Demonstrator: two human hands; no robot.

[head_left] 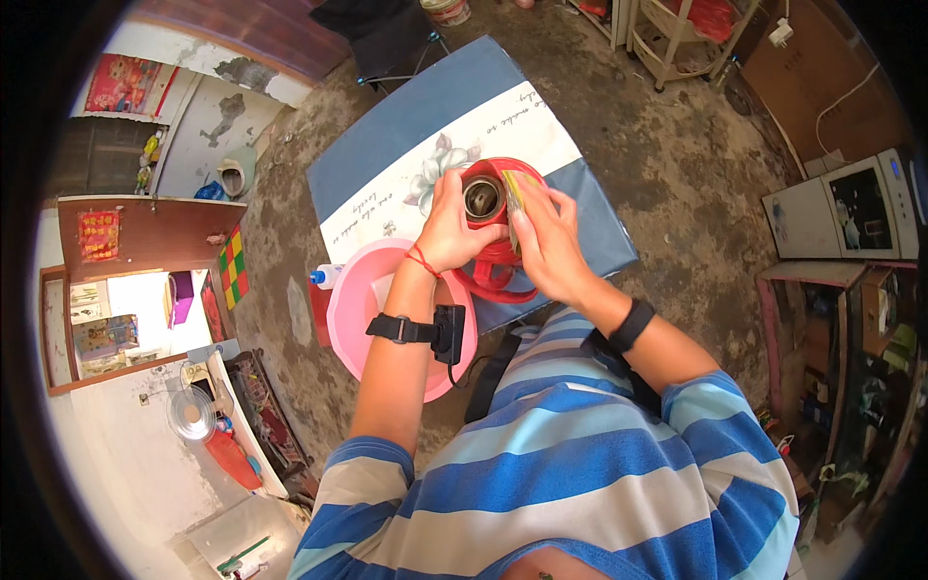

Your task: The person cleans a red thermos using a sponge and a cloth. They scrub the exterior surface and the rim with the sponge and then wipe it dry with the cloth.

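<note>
On the cloth-covered table (377, 145) in front of me stands a red jug-like flask (493, 280) with a looped handle facing me. Its round metal-rimmed mouth (483, 199) is uncovered and dark inside. My left hand (449, 227) grips it around the neck, thumb below the mouth. Pressed against the other side of the mouth, a yellow-and-green sponge (514, 189) sits under the fingers of my right hand (549, 237). The palm hides part of the sponge and of the flask's side.
A pink basin (343, 324) stands at the table's near left, under my left forearm. Beside it is a white bottle with a blue cap (326, 277). A black folding chair (377, 39) is beyond the table; a wheeled rack (677, 58) stands far right, a white cabinet (841, 213) at right.
</note>
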